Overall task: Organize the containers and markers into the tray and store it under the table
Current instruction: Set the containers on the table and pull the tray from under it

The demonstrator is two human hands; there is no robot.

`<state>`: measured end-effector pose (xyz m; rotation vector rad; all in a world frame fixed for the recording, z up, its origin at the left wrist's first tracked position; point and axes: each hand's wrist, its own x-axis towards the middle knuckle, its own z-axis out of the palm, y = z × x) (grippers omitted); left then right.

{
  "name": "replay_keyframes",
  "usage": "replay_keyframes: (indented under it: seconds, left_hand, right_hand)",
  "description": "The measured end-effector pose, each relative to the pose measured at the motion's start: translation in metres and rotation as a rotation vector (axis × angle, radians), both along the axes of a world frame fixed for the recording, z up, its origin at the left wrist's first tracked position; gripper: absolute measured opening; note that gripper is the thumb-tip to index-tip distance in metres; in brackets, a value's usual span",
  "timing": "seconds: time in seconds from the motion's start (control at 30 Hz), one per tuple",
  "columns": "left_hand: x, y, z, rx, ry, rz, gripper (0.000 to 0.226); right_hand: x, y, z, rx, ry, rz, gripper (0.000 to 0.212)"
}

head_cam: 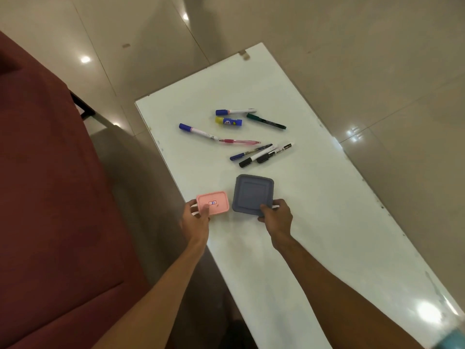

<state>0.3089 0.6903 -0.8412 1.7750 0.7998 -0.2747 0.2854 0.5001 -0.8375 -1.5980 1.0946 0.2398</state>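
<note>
My left hand (197,222) grips a small pink lidded container (214,203) at the table's left edge, thumb on its lid. Beside it, my right hand (276,217) holds the near corner of a larger grey-blue square container (253,193). Beyond them on the white table (314,235) lie several markers and pens: a blue-capped marker (198,131), a pink pen (240,141), a green marker (265,121), another blue-capped marker (235,111), a yellow-and-blue glue stick (228,120), and a cluster of black-capped markers (261,155). No tray is in view.
A dark red sofa (50,197) fills the left side, close to the table's left edge. Glossy tiled floor (377,71) surrounds the table at the far side and on the right.
</note>
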Motion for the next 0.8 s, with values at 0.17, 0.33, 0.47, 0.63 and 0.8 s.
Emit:
replay_keyframes:
  seconds: [0.17,0.33,0.47,0.63,0.8]
  left_hand:
    - [0.001,-0.003,-0.009,0.160,-0.016,-0.055,0.033]
    - [0.005,0.005,-0.013,0.232,0.039,-0.109,0.046]
    - [-0.015,0.000,0.023,0.328,0.013,-0.126,0.048]
    - [-0.071,-0.035,0.082,0.402,-0.164,-0.291,0.041]
    - [-0.135,-0.106,0.152,0.351,-0.238,-0.541,0.040]
  right_hand:
    - [0.000,0.005,0.001,0.010,0.020,0.009,0.020]
    - [-0.010,-0.003,0.007,-0.016,0.053,0.060,0.035]
    - [-0.029,-0.012,0.036,-0.108,0.039,0.125,0.044]
    - [-0.068,-0.033,0.097,-0.191,-0.010,0.187,0.038]
    - [-0.135,-0.074,0.166,-0.200,-0.136,0.173,0.037]
